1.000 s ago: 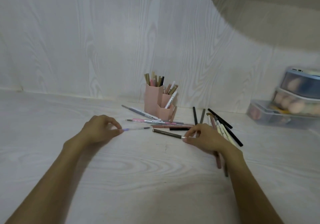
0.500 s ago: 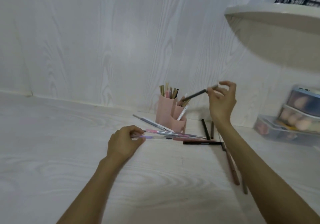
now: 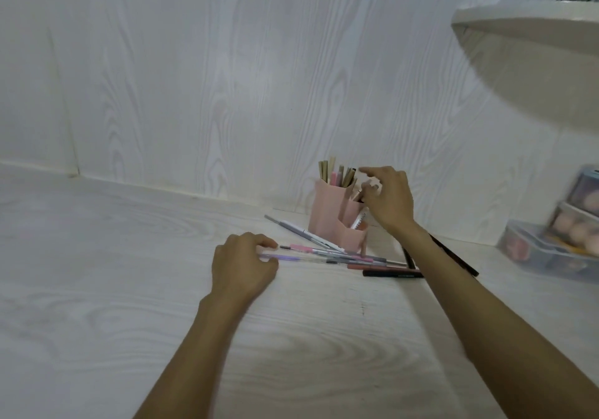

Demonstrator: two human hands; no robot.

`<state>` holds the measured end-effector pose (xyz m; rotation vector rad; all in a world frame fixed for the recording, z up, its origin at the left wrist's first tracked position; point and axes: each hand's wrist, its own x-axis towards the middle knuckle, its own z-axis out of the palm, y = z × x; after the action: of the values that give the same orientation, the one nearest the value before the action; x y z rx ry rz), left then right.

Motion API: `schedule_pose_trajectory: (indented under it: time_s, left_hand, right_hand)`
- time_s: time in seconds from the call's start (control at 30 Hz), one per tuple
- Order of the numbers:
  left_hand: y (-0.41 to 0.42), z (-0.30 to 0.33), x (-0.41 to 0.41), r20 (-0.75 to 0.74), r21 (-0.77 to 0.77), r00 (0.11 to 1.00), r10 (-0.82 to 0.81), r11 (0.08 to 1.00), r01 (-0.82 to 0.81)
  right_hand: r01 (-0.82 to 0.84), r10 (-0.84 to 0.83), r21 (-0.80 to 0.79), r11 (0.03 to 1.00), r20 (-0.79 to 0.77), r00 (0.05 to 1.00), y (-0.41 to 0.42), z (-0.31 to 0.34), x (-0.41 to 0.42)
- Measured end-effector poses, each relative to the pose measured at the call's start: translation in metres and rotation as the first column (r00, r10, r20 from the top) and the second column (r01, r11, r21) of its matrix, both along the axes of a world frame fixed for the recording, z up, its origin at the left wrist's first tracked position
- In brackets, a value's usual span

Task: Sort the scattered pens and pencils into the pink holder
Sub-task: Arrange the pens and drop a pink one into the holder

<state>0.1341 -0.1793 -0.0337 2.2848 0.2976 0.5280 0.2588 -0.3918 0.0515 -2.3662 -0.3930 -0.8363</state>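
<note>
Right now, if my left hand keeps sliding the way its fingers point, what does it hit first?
Probably the purple pen at the left hand's fingertips, then the other pens lying beyond it.

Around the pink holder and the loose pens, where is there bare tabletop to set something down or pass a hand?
Bare table left of the left hand, and near the viewer between both forearms. Crowded: the loose pens fanned in front of the pink holder, where the right hand hovers, and the clear boxes at far right.
</note>
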Motion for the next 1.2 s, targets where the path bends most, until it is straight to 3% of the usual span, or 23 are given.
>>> schedule_pose_trajectory:
  time_s: [0.07, 0.13, 0.23, 0.3, 0.43, 0.53, 0.63, 0.77, 0.83, 0.97, 1.07, 1.2]
  left_hand:
    - [0.003, 0.0, 0.0, -0.054, 0.103, 0.999, 0.007, 0.995, -0.001]
    - [0.006, 0.001, -0.001, -0.084, 0.129, 0.996, -0.03, 0.991, 0.041]
    - [0.014, 0.003, -0.002, -0.091, 0.066, 0.993, -0.076, 0.994, 0.082]
    - [0.017, 0.0, -0.002, -0.084, -0.066, 0.99, -0.11, 0.992, 0.105]
    - [0.009, 0.004, -0.001, 0.21, -0.517, 0.975, -0.077, 0.837, 0.178]
    - [0.0, 0.023, -0.003, 0.334, -0.583, 0.942, 0.034, 0.793, 0.178]
    - [-0.013, 0.051, -0.007, 0.507, -0.601, 0.844, 0.173, 0.773, 0.202]
    - [-0.035, 0.109, 0.003, 0.678, -0.434, 0.694, 0.242, 0.894, 0.112]
    - [-0.044, 0.135, 0.012, 0.719, -0.261, 0.673, 0.174, 0.965, 0.029]
    - [-0.056, 0.153, 0.038, 0.741, -0.042, 0.666, 0.085, 0.996, -0.081]
    - [-0.062, 0.141, 0.055, 0.71, 0.096, 0.703, 0.025, 0.987, -0.131]
    - [-0.067, 0.109, 0.075, 0.522, 0.332, 0.853, -0.025, 0.927, -0.175]
  right_hand:
    - [-0.035, 0.031, 0.08, 0.996, 0.05, 0.998, -0.006, -0.014, -0.022]
    - [-0.067, 0.067, 0.095, 0.993, 0.001, 0.998, -0.012, -0.038, -0.046]
    - [-0.13, 0.126, -0.025, 0.991, -0.137, 0.983, -0.03, -0.07, -0.062]
    - [-0.202, 0.183, -0.055, 0.978, -0.239, 0.954, -0.042, -0.077, -0.062]
    - [-0.261, 0.276, 0.089, 0.961, -0.301, 0.913, -0.055, -0.083, -0.067]
    - [-0.268, 0.267, 0.037, 0.963, -0.276, 0.923, -0.057, -0.088, -0.067]
    - [-0.238, 0.214, -0.139, 0.961, -0.169, 0.962, -0.056, -0.088, -0.067]
    - [-0.235, 0.22, -0.198, 0.951, -0.099, 0.971, -0.052, -0.087, -0.071]
    - [-0.244, 0.225, -0.168, 0.955, -0.121, 0.967, -0.052, -0.088, -0.072]
    - [-0.287, 0.272, -0.075, 0.955, -0.169, 0.947, -0.054, -0.089, -0.072]
    - [-0.238, 0.241, 0.035, 0.971, -0.128, 0.962, -0.055, -0.085, -0.073]
    - [-0.064, 0.092, 0.269, 0.961, -0.091, 0.992, -0.06, -0.082, -0.07]
